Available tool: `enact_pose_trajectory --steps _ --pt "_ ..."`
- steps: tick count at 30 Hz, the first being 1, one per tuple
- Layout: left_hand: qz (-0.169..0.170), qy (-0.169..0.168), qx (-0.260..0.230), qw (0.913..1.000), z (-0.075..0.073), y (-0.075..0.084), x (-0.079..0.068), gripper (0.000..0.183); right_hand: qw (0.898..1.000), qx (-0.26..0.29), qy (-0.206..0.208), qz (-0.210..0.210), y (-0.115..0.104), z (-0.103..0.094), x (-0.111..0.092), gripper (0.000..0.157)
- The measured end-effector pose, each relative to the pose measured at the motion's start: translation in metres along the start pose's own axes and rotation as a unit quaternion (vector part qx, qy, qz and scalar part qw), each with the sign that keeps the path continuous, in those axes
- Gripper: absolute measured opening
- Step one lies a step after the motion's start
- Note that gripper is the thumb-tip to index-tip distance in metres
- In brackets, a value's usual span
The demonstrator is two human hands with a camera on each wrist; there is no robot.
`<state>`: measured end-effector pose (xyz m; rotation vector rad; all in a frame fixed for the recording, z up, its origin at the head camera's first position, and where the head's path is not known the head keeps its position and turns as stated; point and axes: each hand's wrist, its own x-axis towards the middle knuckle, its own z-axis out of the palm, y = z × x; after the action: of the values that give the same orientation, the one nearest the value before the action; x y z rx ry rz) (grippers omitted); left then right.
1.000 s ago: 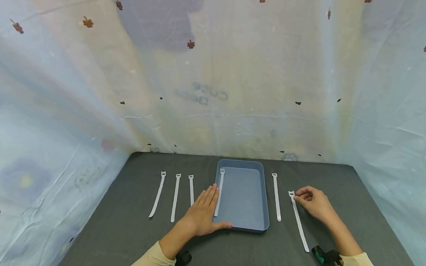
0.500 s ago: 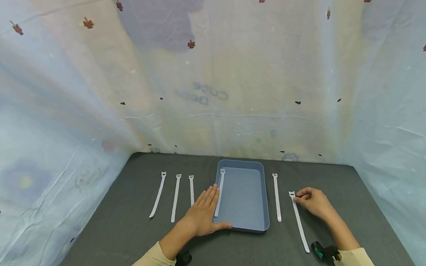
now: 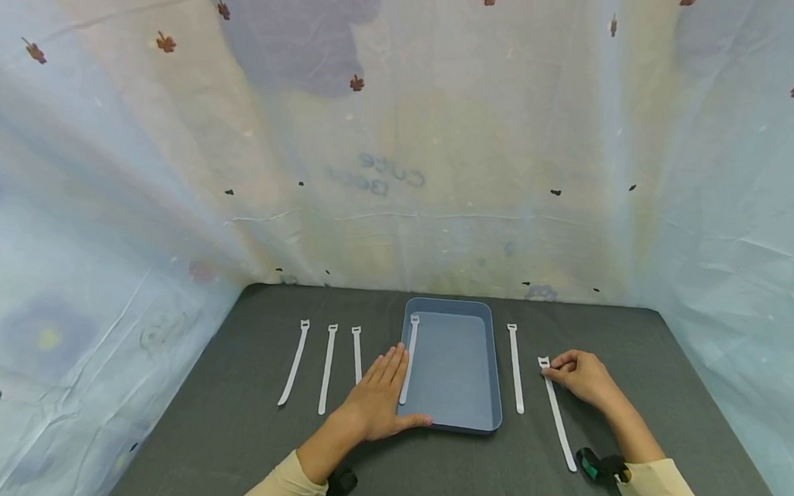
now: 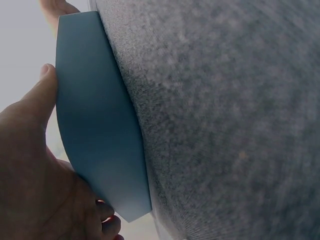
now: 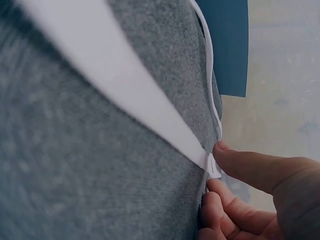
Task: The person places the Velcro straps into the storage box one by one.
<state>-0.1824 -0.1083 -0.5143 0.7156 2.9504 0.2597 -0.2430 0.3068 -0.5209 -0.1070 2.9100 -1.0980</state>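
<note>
In the head view my left hand (image 3: 375, 406) rests along the near left rim of a shallow blue-grey tray (image 3: 451, 422), fingers straight and thumb out over the front edge. The left wrist view shows that hand against the tray's outer wall (image 4: 97, 115). A white cable strap (image 3: 412, 355) lies inside the tray, along its left side. My right hand (image 3: 583, 377) pinches the slotted head end of the rightmost white cable strap (image 3: 559, 421) between thumb and fingers. In the right wrist view, this strap (image 5: 130, 95) runs flat along the cloth, its head between the fingertips.
Left of the tray lie three more white straps (image 3: 327, 369), the nearest partly hidden by my left hand. One strap (image 3: 515, 369) lies between the tray and my right hand. A dark grey cloth (image 3: 465, 480) covers the table; a patterned curtain (image 3: 439, 228) hangs behind.
My right thumb and fingers have shifted slightly left, from the side of the strap's head onto it. The left hand, the tray and the other straps stay put.
</note>
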Motion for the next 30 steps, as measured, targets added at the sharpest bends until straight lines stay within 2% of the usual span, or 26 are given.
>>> enact_pose_trajectory --steps 30 --pt "0.0 0.002 0.0 1.0 0.0027 -0.0005 0.0016 0.124 1.0 0.006 0.0 0.01 -0.0031 0.0038 -0.0028 0.021"
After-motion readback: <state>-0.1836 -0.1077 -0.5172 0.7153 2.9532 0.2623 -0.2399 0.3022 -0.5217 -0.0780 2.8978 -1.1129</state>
